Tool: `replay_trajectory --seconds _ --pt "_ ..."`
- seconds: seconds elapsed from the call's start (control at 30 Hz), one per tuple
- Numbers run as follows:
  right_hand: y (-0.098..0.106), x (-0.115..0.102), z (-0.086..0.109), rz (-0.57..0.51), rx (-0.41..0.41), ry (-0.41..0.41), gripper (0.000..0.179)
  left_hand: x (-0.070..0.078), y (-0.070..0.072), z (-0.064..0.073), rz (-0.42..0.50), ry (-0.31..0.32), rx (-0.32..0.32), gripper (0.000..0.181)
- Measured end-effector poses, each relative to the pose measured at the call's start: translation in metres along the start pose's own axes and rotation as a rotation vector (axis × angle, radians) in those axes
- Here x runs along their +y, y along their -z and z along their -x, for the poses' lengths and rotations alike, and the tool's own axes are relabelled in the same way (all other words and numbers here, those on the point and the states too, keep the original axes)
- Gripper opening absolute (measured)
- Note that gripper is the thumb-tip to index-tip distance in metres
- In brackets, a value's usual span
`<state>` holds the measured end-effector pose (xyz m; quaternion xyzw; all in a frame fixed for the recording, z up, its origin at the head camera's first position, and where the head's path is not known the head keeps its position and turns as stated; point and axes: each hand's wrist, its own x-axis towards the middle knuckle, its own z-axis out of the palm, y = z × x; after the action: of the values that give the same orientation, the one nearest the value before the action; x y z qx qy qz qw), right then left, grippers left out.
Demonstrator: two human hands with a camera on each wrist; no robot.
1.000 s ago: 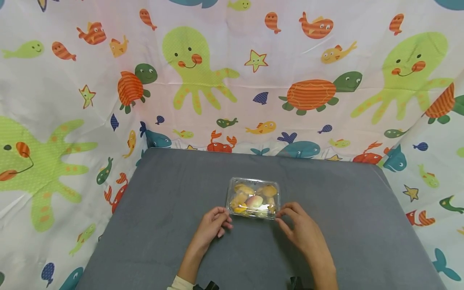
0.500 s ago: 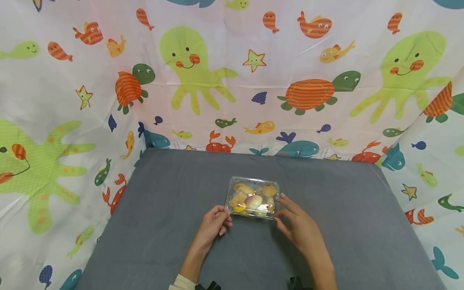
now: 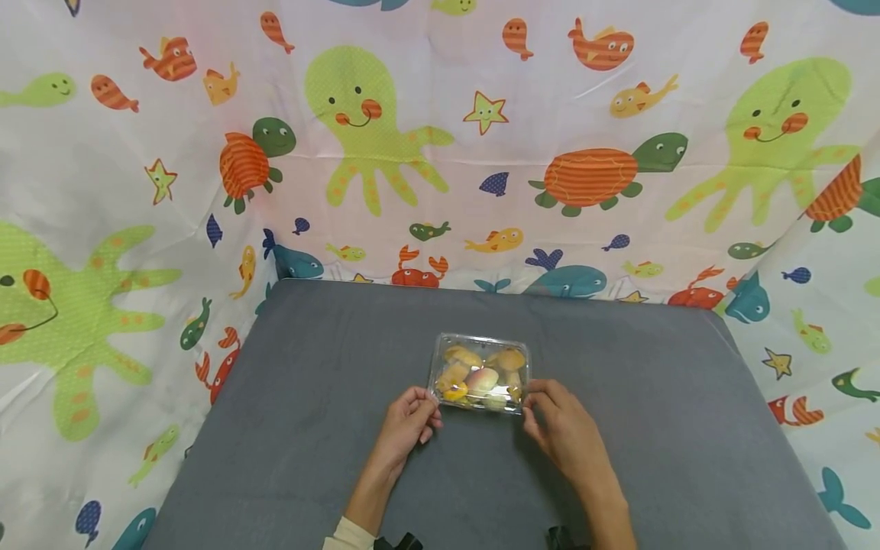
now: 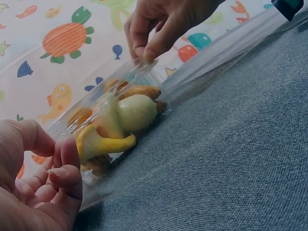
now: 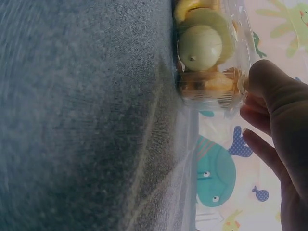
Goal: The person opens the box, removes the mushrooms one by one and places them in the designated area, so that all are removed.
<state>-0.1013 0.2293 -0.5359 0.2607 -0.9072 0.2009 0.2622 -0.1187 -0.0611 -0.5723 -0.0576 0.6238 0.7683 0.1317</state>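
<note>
A clear plastic clamshell box (image 3: 480, 374), its lid down, sits on the grey cloth. Through the plastic show several yellow-brown pieces, a yellow stalked piece (image 4: 98, 145) and a rounded pale green and pink piece (image 3: 482, 381) like a fruit. My left hand (image 3: 407, 422) pinches the near left corner of the box between thumb and curled fingers. At the near right corner, my right hand (image 3: 567, 435) pinches the rim with thumb and forefinger, as the left wrist view also shows. In the right wrist view its other fingers lie just off the box's side.
Grey cloth (image 3: 309, 367) covers the table around the box. A white curtain (image 3: 426, 183) printed with sea animals hangs behind and on both sides. Black straps (image 3: 399, 542) show at the wrists along the bottom edge.
My right hand's forefinger stretches up along the box's right side half a second ago and is now drawn back to the near right corner. The left hand and the box stay put.
</note>
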Motion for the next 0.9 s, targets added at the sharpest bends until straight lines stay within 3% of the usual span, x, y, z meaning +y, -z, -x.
replay_trajectory --seconds 0.37,0.7,0.9 --pt "-0.007 0.002 0.003 -0.031 -0.020 -0.012 0.009 0.002 -0.006 0.002 -0.001 -0.019 0.047 0.012" --pt "-0.009 0.002 0.002 -0.006 -0.040 -0.006 0.010 -0.001 -0.012 0.005 -0.023 -0.071 0.113 0.006" --pt "-0.009 -0.002 0.002 -0.005 -0.043 -0.055 0.009 0.001 -0.014 0.005 -0.064 -0.122 0.144 0.007"
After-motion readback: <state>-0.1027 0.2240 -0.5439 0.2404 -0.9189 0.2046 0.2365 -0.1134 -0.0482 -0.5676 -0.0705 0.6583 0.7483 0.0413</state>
